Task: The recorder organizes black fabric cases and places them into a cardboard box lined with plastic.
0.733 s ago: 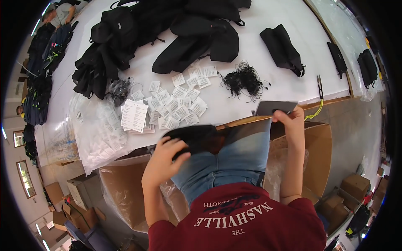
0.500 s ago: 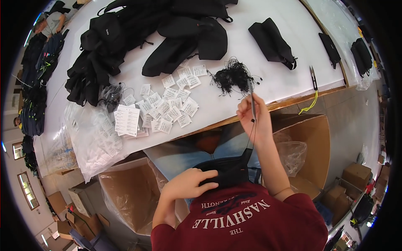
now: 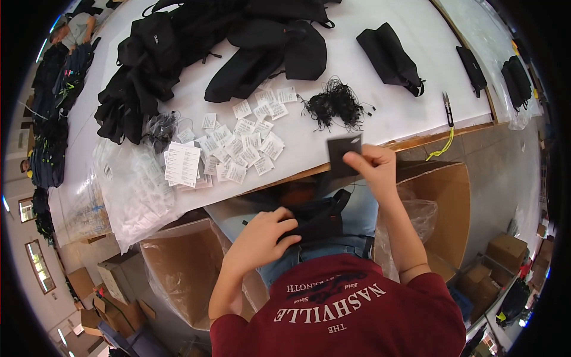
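Observation:
My left hand [image 3: 269, 235] is closed on the edge of a small black fabric bag [image 3: 321, 219], which lies across my lap with a loop at its right end. Above the bag, near the table's front edge, my right hand [image 3: 379, 169] pinches a dark rectangular hang tag [image 3: 343, 153] between thumb and fingers. The tag is held up with a small light mark at its top corner. Just beyond it on the table lies a tangled heap of black tag strings [image 3: 334, 107]. White printed labels [image 3: 238, 143] are spread to the left of the strings.
A pile of black bags [image 3: 196, 47] covers the table's far left. A single black pouch [image 3: 389, 59] lies right of it. Thread snips [image 3: 448, 110] with a yellow cord lie at the right edge. Cardboard boxes [image 3: 440, 214] with plastic liners stand on either side of my legs.
The hang tag in my right hand has turned from edge-on to broad side showing. My right hand has come slightly down and right; the bag and my left hand have shifted a little away from my body.

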`<action>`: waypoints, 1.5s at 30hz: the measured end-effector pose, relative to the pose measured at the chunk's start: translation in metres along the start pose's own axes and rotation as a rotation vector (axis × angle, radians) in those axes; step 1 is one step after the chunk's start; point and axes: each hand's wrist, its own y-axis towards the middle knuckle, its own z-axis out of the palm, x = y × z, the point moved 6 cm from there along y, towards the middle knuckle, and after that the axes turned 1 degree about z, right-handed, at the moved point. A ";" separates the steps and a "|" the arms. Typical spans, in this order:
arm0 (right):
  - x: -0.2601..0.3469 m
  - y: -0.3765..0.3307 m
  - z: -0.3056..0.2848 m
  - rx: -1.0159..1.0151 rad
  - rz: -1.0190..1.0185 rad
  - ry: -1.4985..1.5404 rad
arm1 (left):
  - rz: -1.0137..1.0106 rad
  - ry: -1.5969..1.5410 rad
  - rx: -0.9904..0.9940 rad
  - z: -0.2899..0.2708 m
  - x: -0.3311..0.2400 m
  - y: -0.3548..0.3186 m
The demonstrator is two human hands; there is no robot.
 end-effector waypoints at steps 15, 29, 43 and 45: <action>-0.014 -0.065 0.096 0.967 -0.057 -0.610 | 0.196 0.154 -0.083 0.026 0.015 -0.011; -0.007 -0.071 0.095 0.877 -0.341 -0.535 | -0.403 0.254 -0.798 -0.047 0.126 -0.015; 0.081 -0.010 0.074 0.480 -0.753 -0.770 | -0.084 -0.009 -1.248 -0.069 0.029 -0.029; 0.092 -0.008 0.075 0.372 -0.728 -0.642 | 0.013 -0.604 -1.221 -0.041 0.050 -0.021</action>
